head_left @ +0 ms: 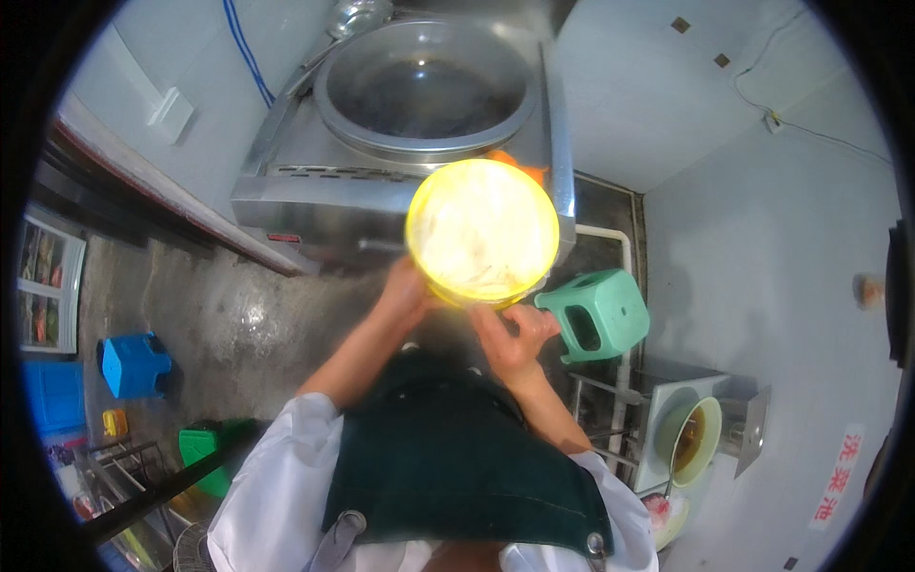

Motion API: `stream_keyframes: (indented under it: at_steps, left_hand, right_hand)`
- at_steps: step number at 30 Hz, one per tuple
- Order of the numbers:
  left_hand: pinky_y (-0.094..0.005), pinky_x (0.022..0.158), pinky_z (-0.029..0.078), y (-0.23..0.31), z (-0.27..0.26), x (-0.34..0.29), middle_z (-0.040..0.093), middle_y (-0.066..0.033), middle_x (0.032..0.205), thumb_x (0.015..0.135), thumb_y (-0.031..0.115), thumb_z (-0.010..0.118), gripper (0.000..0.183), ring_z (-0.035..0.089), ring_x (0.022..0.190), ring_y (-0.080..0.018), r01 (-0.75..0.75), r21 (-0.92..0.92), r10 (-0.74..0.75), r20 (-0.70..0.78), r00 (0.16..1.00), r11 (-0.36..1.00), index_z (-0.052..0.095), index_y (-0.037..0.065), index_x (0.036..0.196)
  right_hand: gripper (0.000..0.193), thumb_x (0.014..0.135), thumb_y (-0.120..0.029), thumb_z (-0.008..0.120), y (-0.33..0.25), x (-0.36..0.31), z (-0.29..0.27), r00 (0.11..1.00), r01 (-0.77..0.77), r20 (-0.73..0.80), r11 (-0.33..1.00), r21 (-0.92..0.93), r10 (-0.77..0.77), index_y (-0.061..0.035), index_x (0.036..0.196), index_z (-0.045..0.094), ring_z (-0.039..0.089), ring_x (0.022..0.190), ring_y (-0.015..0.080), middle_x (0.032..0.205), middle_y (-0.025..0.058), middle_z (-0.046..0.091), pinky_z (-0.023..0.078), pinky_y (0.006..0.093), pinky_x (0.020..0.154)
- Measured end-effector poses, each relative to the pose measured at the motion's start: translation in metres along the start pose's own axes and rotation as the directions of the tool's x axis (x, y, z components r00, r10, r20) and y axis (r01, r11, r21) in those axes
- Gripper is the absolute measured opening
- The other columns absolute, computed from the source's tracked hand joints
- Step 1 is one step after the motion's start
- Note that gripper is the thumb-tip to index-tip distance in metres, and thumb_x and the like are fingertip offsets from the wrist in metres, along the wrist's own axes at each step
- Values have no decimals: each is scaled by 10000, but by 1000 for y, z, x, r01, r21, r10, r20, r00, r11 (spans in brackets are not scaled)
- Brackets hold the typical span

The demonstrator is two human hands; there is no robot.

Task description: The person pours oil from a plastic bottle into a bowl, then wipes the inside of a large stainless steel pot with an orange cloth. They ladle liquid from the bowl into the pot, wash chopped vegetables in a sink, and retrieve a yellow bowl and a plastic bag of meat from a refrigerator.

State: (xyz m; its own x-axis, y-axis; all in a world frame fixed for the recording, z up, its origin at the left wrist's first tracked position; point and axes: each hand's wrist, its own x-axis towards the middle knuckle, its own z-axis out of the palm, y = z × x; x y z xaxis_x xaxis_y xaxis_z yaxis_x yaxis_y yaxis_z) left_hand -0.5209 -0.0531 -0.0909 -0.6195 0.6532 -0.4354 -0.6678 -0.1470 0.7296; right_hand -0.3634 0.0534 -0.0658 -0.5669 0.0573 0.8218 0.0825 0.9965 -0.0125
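Both my hands hold a round yellow basin (495, 295) in front of my body, at the near side of a steel stove. Pale, whitish contents (484, 225) fill its opening, too bright to make out in detail. My left hand (412, 289) grips the basin's lower left side, its fingertips hidden beneath. On the near side, my right hand (515, 340) is closed on the basin's edge with the thumb against it. Just beyond lies a large round wok (335, 116) set in the stove, dark inside. Part of an orange cloth-like thing (519, 164) shows behind the basin.
The steel stove (315, 205) stands ahead. A green plastic stool (615, 310) is at right, with a pale green bowl (707, 458) of brownish liquid and a ladle nearer. Blue stool (133, 365) and green bin (200, 448) stand left. A metal ladle-like utensil (357, 17) lies behind the wok.
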Motion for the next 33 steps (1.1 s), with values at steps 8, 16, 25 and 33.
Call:
stream_keyframes:
  at_steps: [8, 16, 25, 33]
  left_hand:
    - [-519, 814, 600, -6, 40, -21, 599, -213, 1250, 1031, 159, 424, 354, 655, 1075, -351, 20, -34, -17, 74, 997, 999, 477, -40, 1318]
    - [-520, 809, 598, -31, 30, -34, 611, -197, 1246, 1011, 152, 479, 339, 667, 1057, -335, 14, 52, -16, 47, 999, 999, 517, -31, 1293]
    - [-428, 706, 626, -54, 5, -53, 676, -178, 1140, 1006, 163, 524, 320, 717, 916, -270, 52, 123, -56, 30, 998, 991, 563, -21, 1266]
    - [-385, 655, 618, -51, -1, -65, 685, -158, 1124, 1014, 126, 500, 290, 717, 876, -242, 30, 101, -35, 54, 998, 994, 576, -7, 1260]
  right_hand:
    - [151, 773, -34, 698, 24, 26, -45, 994, 100, -55, 968, 230, -89, -84, 883, 608, 572, 781, 243, 865, 51, 573, 433, 371, 682]
    - [84, 916, -61, 595, 34, 64, -61, 887, -411, 398, 797, 443, 236, -39, 962, 528, 635, 736, 349, 813, 162, 618, 506, 410, 666]
    - [113, 969, -127, 545, 85, 104, -16, 750, -581, 563, 753, 308, 348, -29, 1005, 502, 635, 764, 326, 816, 126, 632, 483, 366, 679]
    - [89, 927, -103, 583, 85, 113, -51, 962, -249, 166, 945, 210, 216, -28, 968, 609, 638, 845, 344, 908, 130, 657, 512, 407, 712]
